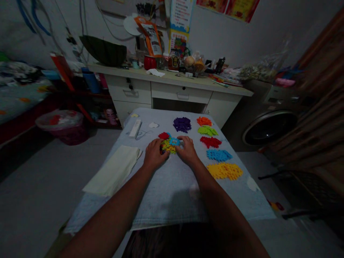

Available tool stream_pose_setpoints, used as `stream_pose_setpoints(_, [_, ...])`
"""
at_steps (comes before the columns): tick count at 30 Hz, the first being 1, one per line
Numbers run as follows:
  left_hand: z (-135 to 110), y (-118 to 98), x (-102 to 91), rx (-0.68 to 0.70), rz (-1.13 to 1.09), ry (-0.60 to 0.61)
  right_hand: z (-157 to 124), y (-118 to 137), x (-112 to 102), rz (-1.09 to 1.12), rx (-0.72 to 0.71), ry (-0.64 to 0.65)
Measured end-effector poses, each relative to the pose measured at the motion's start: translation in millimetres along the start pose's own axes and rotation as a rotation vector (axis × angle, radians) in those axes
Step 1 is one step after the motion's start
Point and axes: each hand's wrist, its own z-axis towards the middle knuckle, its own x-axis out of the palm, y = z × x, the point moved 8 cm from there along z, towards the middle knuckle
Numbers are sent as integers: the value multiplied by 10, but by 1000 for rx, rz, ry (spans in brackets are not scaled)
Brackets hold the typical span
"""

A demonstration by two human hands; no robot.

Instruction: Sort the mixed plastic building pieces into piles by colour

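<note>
My left hand (155,154) and my right hand (187,150) rest on a table covered with a pale cloth (172,193). Between them lies a small joined cluster of plastic pieces (168,142) in red, yellow and blue. Both hands have their fingers curled onto this cluster, the left at its left edge, the right at its right edge on a blue piece. To the right lie sorted piles: purple (182,124), orange (204,121), green (207,131), red (210,142), blue (218,155) and yellow (225,171).
A folded pale cloth (114,170) lies at the table's left. A white remote-like bar (135,128) lies at the far left. Behind stands a cluttered white desk (172,87), a washing machine (268,123) to the right, a pink bin (63,125) on the floor at left.
</note>
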Motion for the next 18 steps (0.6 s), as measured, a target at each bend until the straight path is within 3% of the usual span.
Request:
stream_pose_setpoints(5, [1, 4, -24, -6, 32, -8, -94, -122, -445, -93, -12, 46])
stream_pose_setpoints(9, [0, 9, -6, -13, 76, 9, -221, -479, -994, -158, 37, 1])
stream_pose_setpoints(13, [-2, -10, 13, -4, 102, 36, -411, -902, -1487, -213, 191, -71])
stream_pose_setpoints(18, [-6, -37, -1, -19, 101, 53, -622, -1213, -1740, -235, 313, -87])
